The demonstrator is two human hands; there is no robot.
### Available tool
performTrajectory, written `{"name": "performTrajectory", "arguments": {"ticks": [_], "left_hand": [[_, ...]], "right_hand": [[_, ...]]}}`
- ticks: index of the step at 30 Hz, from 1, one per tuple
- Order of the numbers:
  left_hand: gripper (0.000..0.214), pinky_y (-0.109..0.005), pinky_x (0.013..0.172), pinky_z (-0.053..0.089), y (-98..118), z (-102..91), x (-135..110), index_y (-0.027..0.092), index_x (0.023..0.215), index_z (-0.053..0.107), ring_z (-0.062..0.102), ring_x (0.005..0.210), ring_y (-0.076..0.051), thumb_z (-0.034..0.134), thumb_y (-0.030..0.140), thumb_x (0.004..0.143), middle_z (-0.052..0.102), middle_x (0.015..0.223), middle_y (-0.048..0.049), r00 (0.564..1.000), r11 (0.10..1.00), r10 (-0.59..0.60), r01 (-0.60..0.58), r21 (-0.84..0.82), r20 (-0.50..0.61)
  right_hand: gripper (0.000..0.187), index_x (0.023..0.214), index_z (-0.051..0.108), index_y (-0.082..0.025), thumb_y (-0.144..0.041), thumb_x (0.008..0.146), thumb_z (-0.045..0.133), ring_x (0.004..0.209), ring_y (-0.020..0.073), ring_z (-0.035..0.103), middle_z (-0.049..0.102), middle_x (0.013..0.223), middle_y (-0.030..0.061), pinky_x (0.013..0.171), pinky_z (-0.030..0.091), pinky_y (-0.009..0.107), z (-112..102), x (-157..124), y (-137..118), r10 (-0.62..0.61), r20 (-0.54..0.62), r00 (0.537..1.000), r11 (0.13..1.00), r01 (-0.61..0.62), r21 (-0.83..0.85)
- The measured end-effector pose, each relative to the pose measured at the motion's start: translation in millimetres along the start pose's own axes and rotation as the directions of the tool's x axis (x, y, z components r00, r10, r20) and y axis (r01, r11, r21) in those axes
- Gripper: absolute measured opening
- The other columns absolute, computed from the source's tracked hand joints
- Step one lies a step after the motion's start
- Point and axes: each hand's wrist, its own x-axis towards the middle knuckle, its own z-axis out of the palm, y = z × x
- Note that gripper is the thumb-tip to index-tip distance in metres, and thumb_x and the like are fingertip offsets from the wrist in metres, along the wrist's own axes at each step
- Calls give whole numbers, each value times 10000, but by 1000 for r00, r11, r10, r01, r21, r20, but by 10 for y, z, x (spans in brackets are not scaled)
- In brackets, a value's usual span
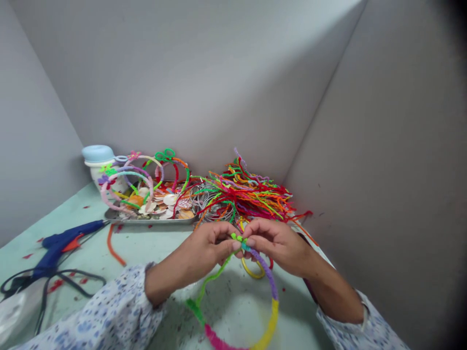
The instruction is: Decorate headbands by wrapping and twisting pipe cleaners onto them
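Between my two hands hangs a hoop-shaped headband (269, 277) wrapped in pipe cleaners of purple, yellow, pink and green. At its top sits a small light-green twist (239, 237) beside a teal wrapped stretch. My left hand (215, 245) pinches the green end between thumb and finger. On the other side my right hand (273, 240) pinches the teal and purple part, its fingertips close to the left ones. A thin green pipe cleaner (209, 282) runs down the left side of the hoop. Behind the hands a yellow loop (255, 273) lies on the table, partly hidden.
A metal tray (153, 221) holds shells and several finished headbands (151, 180). Right of it lies a heap of coloured pipe cleaners (251, 194) over wire hoops. At left are a blue glue gun (62, 243) with a black cord and a blue-lidded white bottle (99, 160). Grey walls stand around.
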Motion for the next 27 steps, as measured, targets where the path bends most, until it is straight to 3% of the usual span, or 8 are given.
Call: {"name": "performTrajectory", "arguments": {"ticks": [5, 15, 19, 25, 27], "left_hand": [[133, -204, 514, 323, -16, 2, 1, 162, 794, 599, 421, 539, -89, 545, 282, 810, 601, 702, 11, 999, 999, -30, 31, 34, -10], [225, -209, 499, 279, 1, -26, -10, 152, 781, 631, 371, 529, -92, 489, 318, 835, 515, 629, 33, 1000, 982, -21, 19, 186, 10], [218, -213, 503, 283, 3, -31, 0, 154, 775, 629, 372, 528, -94, 486, 307, 832, 491, 612, 38, 1000, 980, -15, 14, 198, 3], [210, -205, 493, 274, -19, -43, 23, 143, 793, 626, 359, 520, -90, 518, 320, 823, 445, 578, 52, 997, 989, -10, 20, 146, -71], [209, -201, 479, 247, -27, -51, 37, 140, 782, 619, 315, 508, -82, 538, 330, 816, 404, 565, 64, 995, 993, -5, 18, 120, -102]], "right_hand": [[119, 847, 638, -186, -246, 899, 549, 730, 119, 528, 556, 804, -2, 665, 421, 228, 10, 24, -17, -127, -52, 990, 965, 111, -238], [141, 828, 603, -189, -276, 918, 538, 717, 115, 482, 499, 786, -12, 647, 382, 222, 57, 37, 60, -175, -66, 982, 975, 164, -151], [161, 808, 609, -188, -296, 910, 548, 696, 112, 471, 497, 771, -14, 622, 375, 223, 82, 37, 68, -127, -74, 989, 989, 121, -80], [193, 924, 563, -199, -388, 887, 555, 680, 113, 524, 569, 789, -9, 601, 426, 222, 43, 62, 94, 56, -104, 993, 969, -29, 245], [217, 891, 556, -189, -404, 895, 530, 655, 111, 527, 572, 752, -11, 592, 430, 222, 24, 69, 84, 84, -139, 987, 969, -49, 243]]}}
